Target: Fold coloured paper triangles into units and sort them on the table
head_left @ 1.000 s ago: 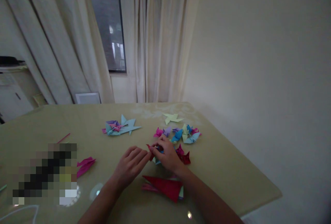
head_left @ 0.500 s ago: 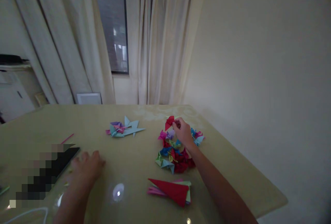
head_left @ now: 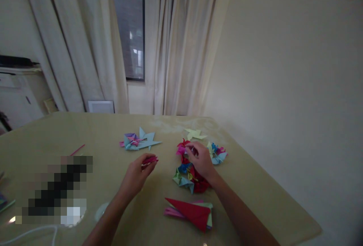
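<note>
My left hand (head_left: 138, 172) is raised over the middle of the table, its fingers closed on a small magenta folded paper piece (head_left: 149, 160). My right hand (head_left: 200, 159) reaches over a cluster of colourful folded paper pieces (head_left: 184, 181) with its fingertips pinched together. A red folded paper piece (head_left: 185, 142) sits right beside those fingertips; whether anything is between them is hidden. Part of the cluster lies behind this hand, including light blue pieces (head_left: 219, 159) showing on its right. Nearer to me rests a stack of folded paper cones (head_left: 190, 214), red on top.
Beyond the cluster lies a pale green star-shaped paper (head_left: 195, 134). Light blue and purple folded papers (head_left: 137, 142) are at the back middle. On the left are a pixelated dark object (head_left: 56, 189), a thin pink stick (head_left: 77, 150) and a white cable (head_left: 34, 231).
My left hand has lifted and moved right from beside the dark object, and now holds magenta paper. My right hand has come down nearer, with the red piece now lower at the cluster.
</note>
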Action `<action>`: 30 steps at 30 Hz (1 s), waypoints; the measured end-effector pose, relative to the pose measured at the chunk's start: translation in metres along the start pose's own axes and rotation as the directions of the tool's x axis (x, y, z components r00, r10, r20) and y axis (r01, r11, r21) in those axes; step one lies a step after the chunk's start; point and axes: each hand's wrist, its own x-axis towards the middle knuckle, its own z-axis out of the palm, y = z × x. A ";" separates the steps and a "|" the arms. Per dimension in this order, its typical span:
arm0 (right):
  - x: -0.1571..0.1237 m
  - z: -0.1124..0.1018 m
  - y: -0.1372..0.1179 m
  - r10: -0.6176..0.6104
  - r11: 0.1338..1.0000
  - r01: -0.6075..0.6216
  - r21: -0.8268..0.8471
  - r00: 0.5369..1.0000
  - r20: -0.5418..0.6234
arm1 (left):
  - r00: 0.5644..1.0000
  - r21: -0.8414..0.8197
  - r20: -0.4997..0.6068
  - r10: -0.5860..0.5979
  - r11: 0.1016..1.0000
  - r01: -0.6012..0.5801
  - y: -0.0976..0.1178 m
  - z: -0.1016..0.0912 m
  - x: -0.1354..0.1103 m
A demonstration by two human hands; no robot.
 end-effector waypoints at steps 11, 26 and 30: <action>-0.050 0.014 -0.024 0.022 0.904 -0.100 0.416 0.982 0.190 | 0.999 -0.247 0.049 -0.007 0.969 0.018 0.028 0.041 -0.020; -0.050 0.017 -0.023 0.107 0.802 -0.240 0.547 0.959 0.264 | 0.999 -0.275 0.034 0.009 0.961 0.000 0.037 0.048 -0.025; -0.052 0.018 -0.023 0.086 0.851 -0.203 0.484 0.964 0.253 | 0.995 -0.178 0.078 0.069 0.983 -0.054 0.038 0.046 -0.025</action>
